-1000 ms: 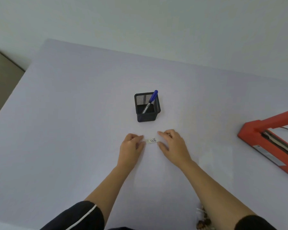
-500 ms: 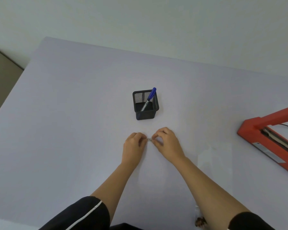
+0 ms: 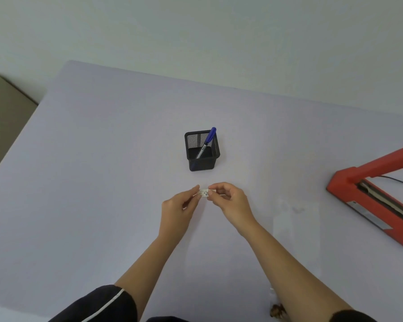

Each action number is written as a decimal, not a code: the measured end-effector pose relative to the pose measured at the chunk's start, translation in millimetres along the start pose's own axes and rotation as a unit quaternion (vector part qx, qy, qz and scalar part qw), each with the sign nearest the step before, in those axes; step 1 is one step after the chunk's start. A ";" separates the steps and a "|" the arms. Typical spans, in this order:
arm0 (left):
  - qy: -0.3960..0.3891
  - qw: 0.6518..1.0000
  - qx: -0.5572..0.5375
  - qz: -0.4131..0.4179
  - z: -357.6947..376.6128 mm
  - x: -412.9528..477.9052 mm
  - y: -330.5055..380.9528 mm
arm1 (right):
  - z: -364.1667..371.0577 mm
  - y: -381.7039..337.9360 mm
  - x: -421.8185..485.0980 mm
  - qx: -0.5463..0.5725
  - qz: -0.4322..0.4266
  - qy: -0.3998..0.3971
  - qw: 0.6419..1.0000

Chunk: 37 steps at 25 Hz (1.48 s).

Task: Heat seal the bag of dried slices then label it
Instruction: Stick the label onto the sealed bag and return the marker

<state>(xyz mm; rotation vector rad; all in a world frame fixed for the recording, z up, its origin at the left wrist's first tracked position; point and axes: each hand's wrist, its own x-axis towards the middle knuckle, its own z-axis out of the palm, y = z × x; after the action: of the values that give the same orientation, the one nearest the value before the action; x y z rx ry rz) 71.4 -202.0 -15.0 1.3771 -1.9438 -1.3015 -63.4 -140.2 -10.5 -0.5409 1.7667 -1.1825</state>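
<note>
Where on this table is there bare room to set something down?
Left side, from the pen holder and left hand to the table edge, is bare; so is the strip behind the holder. Crowded: right, where the clear bag lies beside the heat sealer.

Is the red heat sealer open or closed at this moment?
Open. The heat sealer has its red arm lifted, and the dark sealing strip lies uncovered below it.

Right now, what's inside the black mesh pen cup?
One pen, blue cap up, leaning toward the right rear corner of the mesh cup, cap above the rim. Nothing else on the visible floor; the near wall hides the pen's tip and the floor's front.
</note>
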 end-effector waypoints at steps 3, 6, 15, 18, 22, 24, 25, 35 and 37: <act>0.045 0.997 0.017 0.057 0.9 -5.8 -3.4 | 1.9 -3.7 -4.2 0.010 -0.002 -0.008 1.000; 0.075 0.993 0.035 0.081 -0.6 -8.4 -5.3 | 3.8 -6.5 -8.1 0.010 -0.004 -0.013 1.000; 0.086 0.992 -0.090 -0.028 -4.0 -14.0 10.5 | 8.3 -18.1 -16.4 0.017 -0.045 -0.020 0.999; 0.085 0.986 -0.126 -0.071 -5.0 -13.1 20.0 | 6.6 -24.4 -19.5 0.010 -0.061 -0.019 0.998; 0.067 0.988 -0.116 -0.076 -6.2 -12.2 28.0 | 2.1 -32.6 -25.7 0.037 -0.062 -0.046 0.996; 0.064 0.993 -0.087 -0.040 -8.4 -12.0 30.3 | -1.2 -34.2 -28.5 0.056 -0.057 -0.064 0.995; 0.062 0.996 -0.069 -0.017 -9.7 -12.2 31.2 | -2.7 -34.4 -28.8 0.057 -0.057 -0.067 0.994; 0.055 0.990 0.023 0.126 -9.4 -20.1 36.3 | -9.6 -36.5 -31.8 -0.022 -0.094 -0.061 0.993; 0.063 0.988 0.028 0.136 -8.3 -21.6 35.8 | -9.4 -37.6 -32.6 -0.038 -0.100 -0.062 0.992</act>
<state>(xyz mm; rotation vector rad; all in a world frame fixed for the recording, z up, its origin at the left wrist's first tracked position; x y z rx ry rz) 69.0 -184.0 23.6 1.1390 -2.0102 -1.0160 -60.3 -127.8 38.6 -0.8364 1.6853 -1.1938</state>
